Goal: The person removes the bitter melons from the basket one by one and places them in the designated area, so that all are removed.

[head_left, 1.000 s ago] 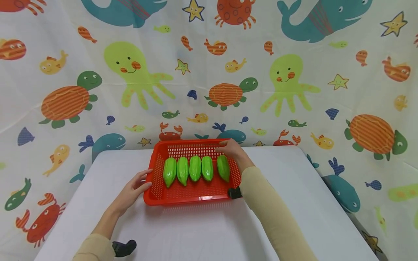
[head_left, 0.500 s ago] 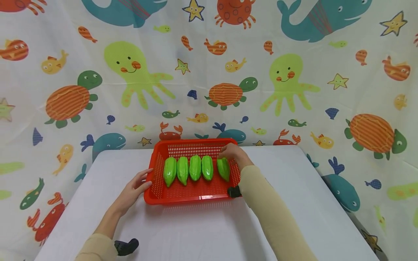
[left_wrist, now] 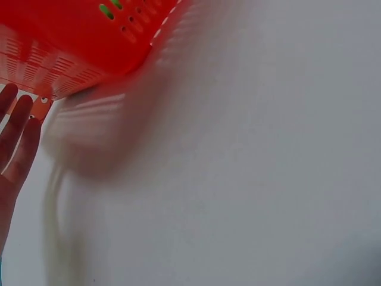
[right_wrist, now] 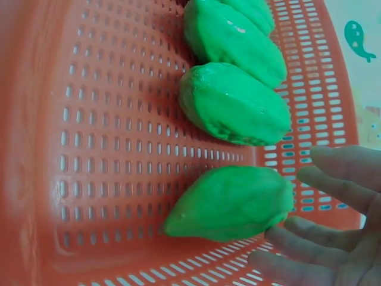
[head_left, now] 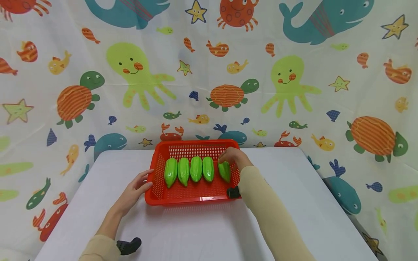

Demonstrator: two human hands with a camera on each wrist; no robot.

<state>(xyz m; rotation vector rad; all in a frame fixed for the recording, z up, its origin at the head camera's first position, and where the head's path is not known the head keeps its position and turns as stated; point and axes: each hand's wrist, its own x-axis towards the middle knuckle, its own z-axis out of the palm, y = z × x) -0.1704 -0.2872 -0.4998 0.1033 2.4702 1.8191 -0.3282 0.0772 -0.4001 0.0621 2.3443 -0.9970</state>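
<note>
"Head view?"
"Left hand (head_left: 134, 188) spread at the red basket (head_left: 196, 200); right hand (head_left: 235, 157) hiding the end of the rightmost green fruit (head_left: 225, 174) inside."
"Right wrist's?"
"Shows that end, fingers (right_wrist: 303, 246) spread beside it."

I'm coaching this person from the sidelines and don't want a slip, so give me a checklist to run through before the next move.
1. Basket standing upright on the table: ok.
2. All five green fruits inside the basket: ok.
3. Gap between the rightmost fruit and its neighbour: ok, plainly visible.
4. Right hand wrapped round the rightmost fruit: not ok; its fingers are only at the far end.
5. Left hand steadying the basket: cannot tell; fingertips are at the left rim, pressure unclear.
</note>
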